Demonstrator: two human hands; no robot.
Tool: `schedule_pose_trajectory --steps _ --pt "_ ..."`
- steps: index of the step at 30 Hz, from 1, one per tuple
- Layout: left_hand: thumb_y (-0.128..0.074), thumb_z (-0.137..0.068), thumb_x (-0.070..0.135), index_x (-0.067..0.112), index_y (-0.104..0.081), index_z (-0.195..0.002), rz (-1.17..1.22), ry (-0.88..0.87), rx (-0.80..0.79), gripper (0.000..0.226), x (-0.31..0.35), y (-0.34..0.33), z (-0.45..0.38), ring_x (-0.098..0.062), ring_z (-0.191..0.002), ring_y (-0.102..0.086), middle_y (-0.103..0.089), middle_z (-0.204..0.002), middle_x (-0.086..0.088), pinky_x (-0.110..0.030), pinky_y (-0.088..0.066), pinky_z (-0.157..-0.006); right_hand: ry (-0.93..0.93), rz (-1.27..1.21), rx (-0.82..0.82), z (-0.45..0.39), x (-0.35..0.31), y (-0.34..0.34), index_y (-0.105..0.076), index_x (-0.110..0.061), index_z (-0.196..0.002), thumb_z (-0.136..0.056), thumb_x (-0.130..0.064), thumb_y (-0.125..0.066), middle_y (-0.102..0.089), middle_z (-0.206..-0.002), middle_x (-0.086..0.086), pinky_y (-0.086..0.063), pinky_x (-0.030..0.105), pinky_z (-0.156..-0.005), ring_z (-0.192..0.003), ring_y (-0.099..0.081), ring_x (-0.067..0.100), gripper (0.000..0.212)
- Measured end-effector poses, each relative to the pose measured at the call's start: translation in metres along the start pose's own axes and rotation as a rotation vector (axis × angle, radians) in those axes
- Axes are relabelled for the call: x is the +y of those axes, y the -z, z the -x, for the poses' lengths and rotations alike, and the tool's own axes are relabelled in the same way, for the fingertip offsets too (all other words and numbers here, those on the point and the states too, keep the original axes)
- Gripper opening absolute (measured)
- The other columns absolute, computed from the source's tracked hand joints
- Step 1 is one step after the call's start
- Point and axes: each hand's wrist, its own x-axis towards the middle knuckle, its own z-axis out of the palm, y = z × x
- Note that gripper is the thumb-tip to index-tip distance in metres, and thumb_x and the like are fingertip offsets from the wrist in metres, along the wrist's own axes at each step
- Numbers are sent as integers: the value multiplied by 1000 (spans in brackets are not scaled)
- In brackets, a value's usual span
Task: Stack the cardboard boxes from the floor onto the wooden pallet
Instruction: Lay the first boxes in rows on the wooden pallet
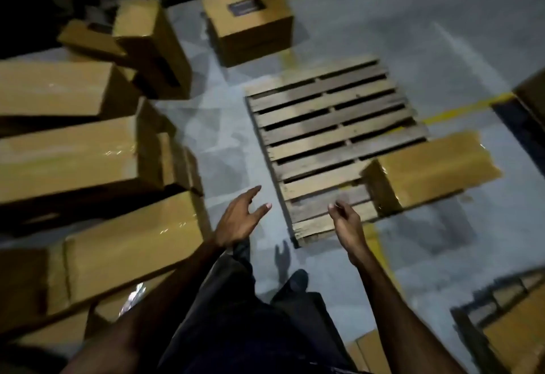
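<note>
One tan oblong cardboard box (pixel 433 170) lies on the near right corner of the slatted wooden pallet (pixel 327 126), overhanging its edge. Other smooth, taped cartons (pixel 70 155) crowd the grey floor (pixel 224 143) leftward. Both the left hand (pixel 240 220) and right hand (pixel 346 220) hover empty, fingers loose.

box (pixel 433 170) on pallet (pixel 324 126) near-R corner | boxes (pixel 73 155) L

Both bare arms reach forward. The left grip (pixel 240 220) is spread wide, fingers straight, holding nothing. The right grip (pixel 346 221) has loosely bent fingers and holds nothing too. The two are apart.
</note>
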Motion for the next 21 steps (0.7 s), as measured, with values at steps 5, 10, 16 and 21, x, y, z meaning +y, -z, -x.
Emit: schedule_pose_trajectory --steps 5,10,16,21 --pt "-64 -96 61 24 -42 -161 153 211 179 77 -68 31 65 -25 -142 -51 -48 -161 -3 -43 -46 -113 56 113 -177 16 -22 -63 -67 -13 -118 -105 -27 -64 -70 -111 1 -46 31 -93 -109 -62 19 19" --pt "-67 -96 59 25 -47 -157 322 341 358 73 -127 52 124 -26 -137 -53 -53 -156 -5 -50 -51 -109 93 256 -375 31 -37 -129 -65 -7 -132 -104 -32 -66 -71 -129 8 -49 40 -109 -120 -65 22 37" --pt "-66 -98 56 27 -42 -160 460 449 506 72 -185 70 176 -21 -134 -57 -52 -157 -6 -47 -47 -112 163 461 -553 48 -62 -228 -53 -13 -152 -104 -36 -65 -59 -149 7 -43 33 -110 -136 -57 23 55" --pt "-62 -99 59 31 -40 -161 546 474 592 71 -225 102 195 -23 -139 -51 -48 -160 -1 -48 -47 -112 242 521 -614 67 -88 -307 -53 -20 -152 -104 -44 -64 -58 -151 4 -47 43 -113 -135 -57 21 55"
